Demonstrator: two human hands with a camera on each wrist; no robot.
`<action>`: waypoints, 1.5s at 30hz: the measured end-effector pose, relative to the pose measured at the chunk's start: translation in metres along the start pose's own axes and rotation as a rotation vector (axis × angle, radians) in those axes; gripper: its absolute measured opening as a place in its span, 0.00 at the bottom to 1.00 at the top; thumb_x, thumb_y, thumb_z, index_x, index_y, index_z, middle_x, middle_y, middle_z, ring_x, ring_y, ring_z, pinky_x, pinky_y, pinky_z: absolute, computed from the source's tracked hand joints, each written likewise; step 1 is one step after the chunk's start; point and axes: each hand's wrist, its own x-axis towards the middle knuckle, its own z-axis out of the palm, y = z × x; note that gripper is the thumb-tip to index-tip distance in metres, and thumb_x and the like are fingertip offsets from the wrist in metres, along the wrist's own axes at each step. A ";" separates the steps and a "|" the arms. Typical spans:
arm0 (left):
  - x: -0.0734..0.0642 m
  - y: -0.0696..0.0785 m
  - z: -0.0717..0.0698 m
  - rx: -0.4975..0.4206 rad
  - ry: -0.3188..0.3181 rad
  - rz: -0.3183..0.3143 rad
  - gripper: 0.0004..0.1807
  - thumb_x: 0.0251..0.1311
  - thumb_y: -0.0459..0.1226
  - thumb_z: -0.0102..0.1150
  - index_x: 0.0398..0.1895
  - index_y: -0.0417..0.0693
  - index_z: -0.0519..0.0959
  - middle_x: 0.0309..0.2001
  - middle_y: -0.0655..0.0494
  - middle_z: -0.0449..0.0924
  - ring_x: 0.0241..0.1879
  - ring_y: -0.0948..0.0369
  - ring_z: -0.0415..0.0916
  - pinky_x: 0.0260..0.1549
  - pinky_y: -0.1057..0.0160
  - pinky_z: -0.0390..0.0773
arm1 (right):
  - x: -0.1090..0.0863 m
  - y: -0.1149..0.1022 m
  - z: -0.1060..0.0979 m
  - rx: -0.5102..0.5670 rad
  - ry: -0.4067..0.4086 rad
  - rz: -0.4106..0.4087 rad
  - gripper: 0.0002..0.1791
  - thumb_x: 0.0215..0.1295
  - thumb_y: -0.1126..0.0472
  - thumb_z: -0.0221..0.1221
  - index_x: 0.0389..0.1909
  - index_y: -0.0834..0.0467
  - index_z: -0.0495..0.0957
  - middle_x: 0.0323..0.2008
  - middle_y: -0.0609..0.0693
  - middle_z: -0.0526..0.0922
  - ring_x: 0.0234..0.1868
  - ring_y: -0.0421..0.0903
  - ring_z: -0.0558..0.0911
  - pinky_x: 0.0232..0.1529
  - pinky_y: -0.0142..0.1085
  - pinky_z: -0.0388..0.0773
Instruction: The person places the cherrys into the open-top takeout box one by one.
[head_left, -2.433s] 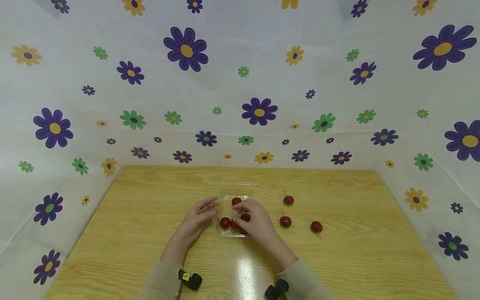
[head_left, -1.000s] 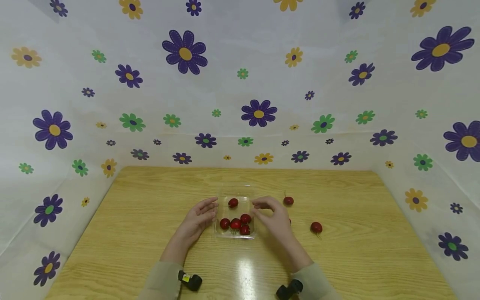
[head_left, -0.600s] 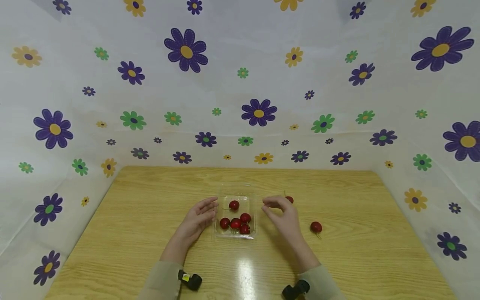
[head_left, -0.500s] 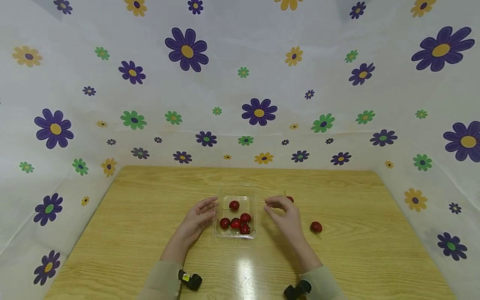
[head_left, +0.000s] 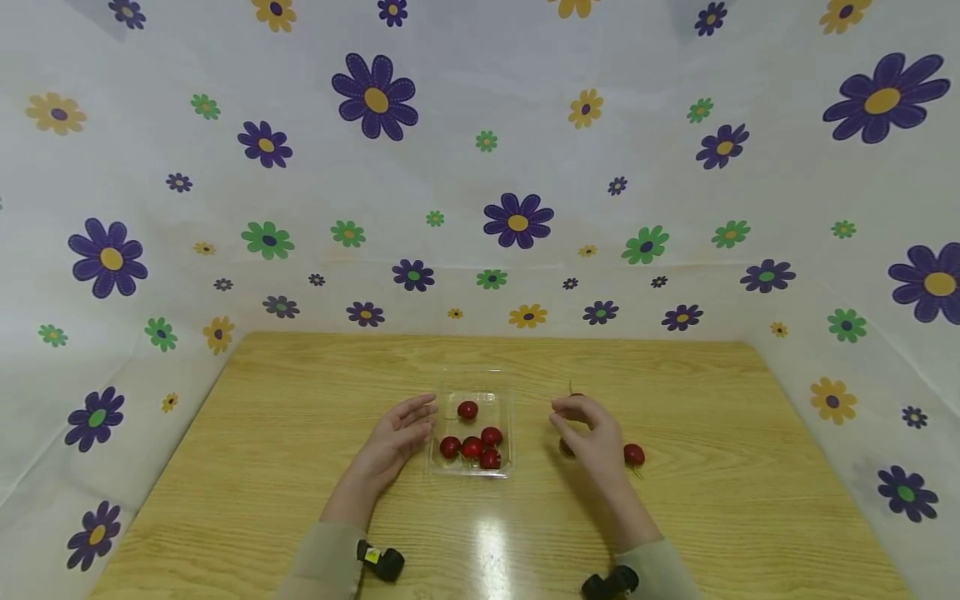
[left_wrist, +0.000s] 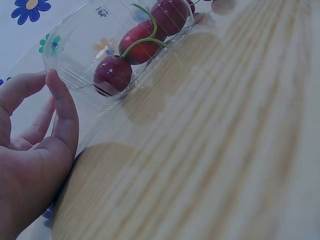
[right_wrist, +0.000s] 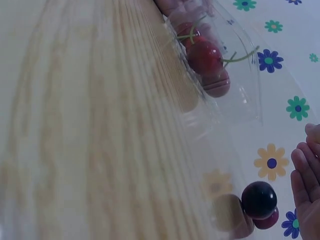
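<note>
A clear plastic box [head_left: 472, 472] stands mid-table with several red cherries [head_left: 471, 448] inside, some with green stems. At its left side rests my left hand [head_left: 393, 442], fingers extended and thumb tip near the box wall, as the left wrist view also shows [left_wrist: 35, 145]. My right hand [head_left: 596, 437] is over the table to the right of the box, fingers loosely bent, with nothing visible between them. Beneath it a dark cherry [head_left: 567, 447] is partly covered; it appears in the right wrist view [right_wrist: 259, 200] too. Another cherry [head_left: 576, 396] peeks out behind the fingers.
One more loose cherry [head_left: 633, 454] lies right of my right hand, its stem toward me. The box's clear open lid [head_left: 472, 375] seems to extend toward the back. A flowered cloth [head_left: 480, 183] walls in the back and sides of the wooden table [head_left: 300, 400].
My right hand has come out of the box and moved right toward the loose cherries. Inside, the rear cherry has shifted slightly and more cherries show. My left hand has stayed put.
</note>
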 end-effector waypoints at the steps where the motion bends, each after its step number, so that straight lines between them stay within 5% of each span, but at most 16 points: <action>1: 0.000 0.000 0.000 -0.001 -0.002 0.001 0.33 0.75 0.23 0.51 0.80 0.30 0.57 0.59 0.58 0.76 0.53 0.67 0.78 0.46 0.72 0.81 | -0.001 0.000 -0.002 -0.004 0.002 0.008 0.10 0.67 0.70 0.70 0.48 0.66 0.87 0.47 0.61 0.89 0.45 0.31 0.84 0.55 0.21 0.77; 18: 0.002 0.002 -0.002 -0.016 -0.009 -0.020 0.33 0.75 0.24 0.52 0.80 0.31 0.58 0.59 0.58 0.76 0.52 0.68 0.78 0.46 0.72 0.81 | -0.002 0.002 -0.022 0.025 0.068 0.017 0.10 0.66 0.73 0.69 0.47 0.69 0.86 0.47 0.64 0.88 0.44 0.28 0.83 0.53 0.20 0.78; 38: 0.007 0.006 -0.006 -0.002 -0.024 -0.017 0.33 0.75 0.24 0.52 0.80 0.31 0.58 0.58 0.61 0.76 0.53 0.67 0.78 0.46 0.72 0.81 | -0.004 0.009 -0.048 -0.065 0.119 0.070 0.10 0.67 0.73 0.68 0.48 0.68 0.86 0.44 0.55 0.89 0.43 0.25 0.82 0.52 0.19 0.79; 45: 0.008 0.008 -0.006 -0.005 -0.024 -0.024 0.33 0.75 0.24 0.53 0.80 0.30 0.58 0.58 0.60 0.77 0.53 0.67 0.78 0.45 0.72 0.81 | -0.008 0.007 -0.057 -0.072 0.113 0.147 0.11 0.70 0.69 0.68 0.51 0.66 0.85 0.42 0.41 0.88 0.43 0.25 0.82 0.30 0.25 0.79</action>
